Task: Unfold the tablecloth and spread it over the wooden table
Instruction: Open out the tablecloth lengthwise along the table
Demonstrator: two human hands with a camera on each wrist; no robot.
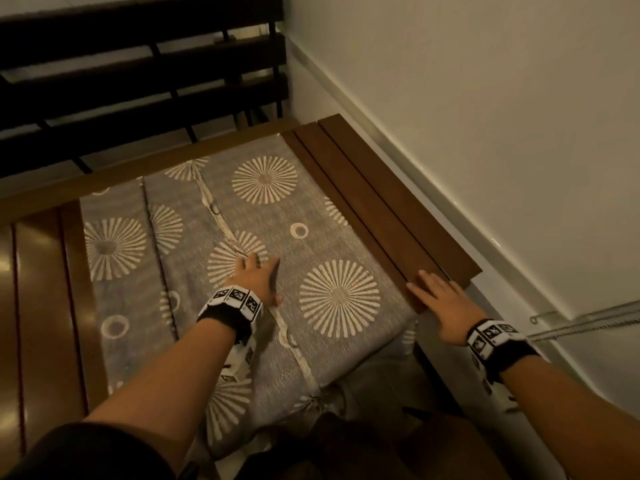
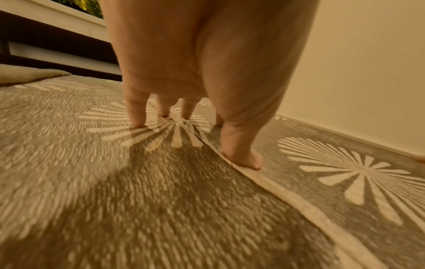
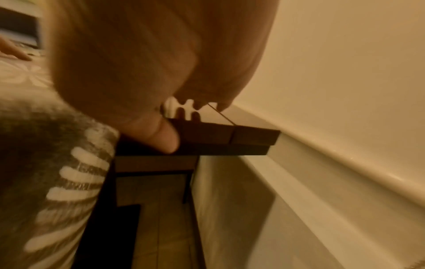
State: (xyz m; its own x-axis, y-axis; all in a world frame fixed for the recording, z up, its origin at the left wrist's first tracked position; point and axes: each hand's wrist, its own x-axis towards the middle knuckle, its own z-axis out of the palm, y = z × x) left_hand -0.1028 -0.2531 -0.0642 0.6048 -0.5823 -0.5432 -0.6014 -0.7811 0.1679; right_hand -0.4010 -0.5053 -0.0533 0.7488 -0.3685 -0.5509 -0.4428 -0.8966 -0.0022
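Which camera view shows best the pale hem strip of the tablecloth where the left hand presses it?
The left wrist view: the hem strip runs close under the thumb of the left hand. The head view shows its whole line on the tablecloth, but small. The right wrist view does not show it.

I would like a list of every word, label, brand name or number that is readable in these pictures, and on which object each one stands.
No readable text in any view.
Wrist bands on the left hand and the right hand: black-and-white square code markers only, no letters or digits.
Tablecloth: printed sunbursts and rings, no words.
Wooden table: no label or brand shows.
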